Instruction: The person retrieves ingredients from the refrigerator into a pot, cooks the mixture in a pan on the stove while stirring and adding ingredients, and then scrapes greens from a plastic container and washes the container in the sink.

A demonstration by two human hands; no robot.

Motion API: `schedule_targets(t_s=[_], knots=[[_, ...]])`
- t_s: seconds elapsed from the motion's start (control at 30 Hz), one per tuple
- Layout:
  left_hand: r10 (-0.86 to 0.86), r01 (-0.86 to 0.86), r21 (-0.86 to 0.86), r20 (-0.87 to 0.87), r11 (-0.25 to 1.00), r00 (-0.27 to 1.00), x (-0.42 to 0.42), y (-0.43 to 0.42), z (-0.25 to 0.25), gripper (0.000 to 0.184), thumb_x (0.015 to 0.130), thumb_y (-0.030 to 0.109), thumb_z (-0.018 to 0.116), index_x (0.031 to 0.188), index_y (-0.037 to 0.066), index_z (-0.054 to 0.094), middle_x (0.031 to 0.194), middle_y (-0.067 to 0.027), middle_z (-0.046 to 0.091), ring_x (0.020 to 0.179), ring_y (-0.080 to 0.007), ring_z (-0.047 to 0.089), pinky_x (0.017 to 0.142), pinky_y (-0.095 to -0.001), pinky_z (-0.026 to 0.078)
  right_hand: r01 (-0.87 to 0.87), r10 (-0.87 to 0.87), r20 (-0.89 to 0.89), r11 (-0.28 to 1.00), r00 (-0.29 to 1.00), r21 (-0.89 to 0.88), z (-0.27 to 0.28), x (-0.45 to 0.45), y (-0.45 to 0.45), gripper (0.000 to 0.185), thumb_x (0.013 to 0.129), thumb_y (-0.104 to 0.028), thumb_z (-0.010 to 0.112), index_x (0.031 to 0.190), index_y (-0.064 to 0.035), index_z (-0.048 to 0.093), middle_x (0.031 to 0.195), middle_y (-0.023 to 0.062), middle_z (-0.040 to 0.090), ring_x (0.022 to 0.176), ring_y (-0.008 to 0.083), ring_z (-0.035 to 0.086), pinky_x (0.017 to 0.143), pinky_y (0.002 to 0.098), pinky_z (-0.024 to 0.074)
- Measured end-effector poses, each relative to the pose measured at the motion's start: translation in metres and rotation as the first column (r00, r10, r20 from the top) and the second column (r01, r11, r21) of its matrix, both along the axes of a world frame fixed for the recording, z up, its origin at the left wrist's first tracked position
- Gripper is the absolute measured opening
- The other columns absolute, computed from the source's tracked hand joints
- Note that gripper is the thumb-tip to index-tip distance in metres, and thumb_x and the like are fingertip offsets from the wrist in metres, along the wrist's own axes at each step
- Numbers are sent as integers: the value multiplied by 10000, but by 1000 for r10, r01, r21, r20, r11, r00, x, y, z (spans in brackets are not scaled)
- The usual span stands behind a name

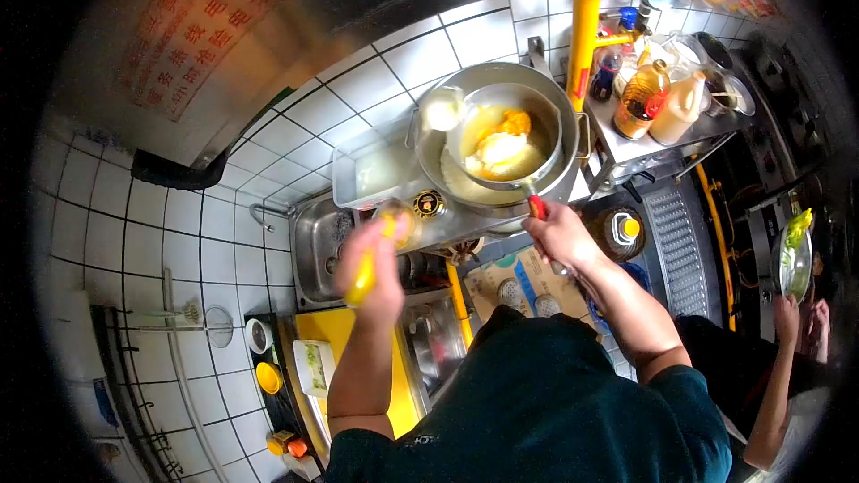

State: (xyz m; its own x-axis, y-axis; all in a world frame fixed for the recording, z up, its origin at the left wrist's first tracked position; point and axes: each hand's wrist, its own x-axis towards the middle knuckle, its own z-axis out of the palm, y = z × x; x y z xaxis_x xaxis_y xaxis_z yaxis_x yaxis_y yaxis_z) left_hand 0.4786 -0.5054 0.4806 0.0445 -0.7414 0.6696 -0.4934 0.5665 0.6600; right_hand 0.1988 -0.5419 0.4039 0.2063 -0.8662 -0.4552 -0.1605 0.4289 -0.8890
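My left hand, blurred by motion, is closed around a yellow-handled object whose kind I cannot make out. It is over the counter's front edge, left of the pots. Farther right, my right hand grips the red handle of a metal saucepan. That pan sits inside a larger metal pot with side handles. Orange and whitish food lies in yellowish liquid in the saucepan. A pale, blurred round thing shows at the pot's left rim.
A clear plastic tub and a sink are to the left. Sauce bottles crowd a metal shelf at the right. A large oil jug stands below it. At far right, another person's hand holds a dish of greens.
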Motion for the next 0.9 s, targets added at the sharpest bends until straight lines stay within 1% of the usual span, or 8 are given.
schedule_targets(t_s=[0.03, 0.1, 0.2, 0.47, 0.63, 0.67, 0.77, 0.9], knots=[[-13, 41, -90, 288, 995, 958, -10, 7, -4, 188, 910, 2, 603, 1081, -59, 654, 1077, -269, 679, 926, -342, 725, 864, -386, 592, -15, 15, 9, 1000, 1000, 7, 3, -2, 1, 191, 984, -147, 585, 937, 37, 567, 597, 50, 564, 474, 134, 561, 454, 310, 477], [-91, 159, -77, 546, 984, 833, -24, 19, -20, 212, 866, -5, 665, 1072, -53, 676, 1101, -287, 660, 916, -350, 717, 841, -380, 594, -28, 25, 63, 999, 998, 41, 1, -6, 3, 179, 969, -145, 594, 931, 28, 566, 603, 47, 559, 473, 130, 543, 459, 310, 474], [-104, 268, -107, 736, 958, 669, -34, 31, -12, 247, 809, -8, 753, 1047, -47, 695, 1132, -290, 634, 911, -365, 705, 820, -387, 604, -42, 40, 61, 999, 997, 33, 4, -11, 4, 170, 953, -149, 604, 939, 15, 564, 606, 39, 552, 472, 125, 529, 454, 304, 464], [-228, 324, -77, 559, 943, 797, -30, 26, -61, 281, 803, -35, 728, 1080, -52, 680, 1167, -266, 636, 935, -320, 713, 827, -357, 606, -39, 33, 112, 998, 993, 50, -2, -7, -7, 174, 975, -147, 601, 960, 25, 573, 598, 35, 544, 460, 123, 520, 434, 290, 444], [136, -127, -79, 121, 989, 983, 2, -18, -63, 266, 908, -73, 594, 1168, -53, 650, 1152, -205, 669, 938, -268, 711, 786, -329, 602, 7, -11, 113, 999, 994, 43, -2, 4, -16, 157, 969, -125, 611, 1000, 27, 587, 586, 15, 528, 441, 118, 497, 428, 279, 432], [200, -169, -215, 131, 962, 971, 20, -45, -75, 225, 928, -55, 586, 1142, -51, 655, 1106, -172, 687, 934, -268, 704, 816, -327, 584, 14, -20, 124, 999, 992, 50, -5, 5, -17, 136, 969, -107, 605, 1004, 24, 589, 595, 11, 529, 443, 107, 492, 426, 274, 427], [306, -311, 75, 75, 947, 949, 71, -86, -110, 168, 910, -34, 597, 1059, -11, 671, 1025, -174, 700, 916, -295, 695, 809, -366, 549, 34, -41, 136, 998, 990, 55, -4, 8, -19, 119, 971, -90, 596, 1000, 25, 586, 608, 14, 534, 461, 98, 501, 430, 269, 425], [312, -391, 177, 356, 903, 881, 125, -122, -158, 157, 891, 35, 639, 1039, -8, 673, 1019, -195, 688, 902, -346, 679, 802, -387, 534, 59, -63, 49, 995, 997, 78, 3, 9, -21, 153, 966, -118, 601, 1018, 27, 601, 610, 9, 525, 460, 90, 492, 427, 260, 411]])
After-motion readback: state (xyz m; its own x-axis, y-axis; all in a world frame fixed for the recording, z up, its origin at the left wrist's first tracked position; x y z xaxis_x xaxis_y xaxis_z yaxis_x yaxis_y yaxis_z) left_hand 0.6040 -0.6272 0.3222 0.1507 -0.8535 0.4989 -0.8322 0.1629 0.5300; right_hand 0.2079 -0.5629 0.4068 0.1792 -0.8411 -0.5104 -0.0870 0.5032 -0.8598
